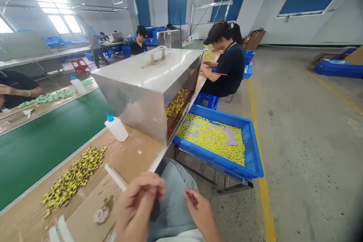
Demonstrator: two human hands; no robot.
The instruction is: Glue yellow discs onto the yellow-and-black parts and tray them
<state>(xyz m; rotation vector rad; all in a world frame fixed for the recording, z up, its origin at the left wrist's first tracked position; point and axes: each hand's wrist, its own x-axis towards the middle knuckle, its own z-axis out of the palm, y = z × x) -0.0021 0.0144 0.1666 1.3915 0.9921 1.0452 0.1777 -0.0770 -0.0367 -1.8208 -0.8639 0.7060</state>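
Observation:
My left hand (138, 206) is raised over the table's near edge, its fingers curled together and slightly blurred. Above my lap, my right hand (200, 211) has its thumb and fingertips drawn together. Whatever either hand may hold is too small or hidden to make out. Beside my left hand, a white strip (115, 177) lies on a brown board (87, 208). A small round clear dish (101, 214) sits on that board near dark wet-looking stains. Further left, small yellow-and-dark pieces (75, 177) lie in a long pile on the table.
A white bottle with a blue cap (117, 128) stands by a metal box hood (136, 102) with yellow pieces inside. At right, a blue tray (252, 147) holds many yellow pieces. A green belt (56, 136) runs along the table. Another person (229, 64) sits beyond the hood.

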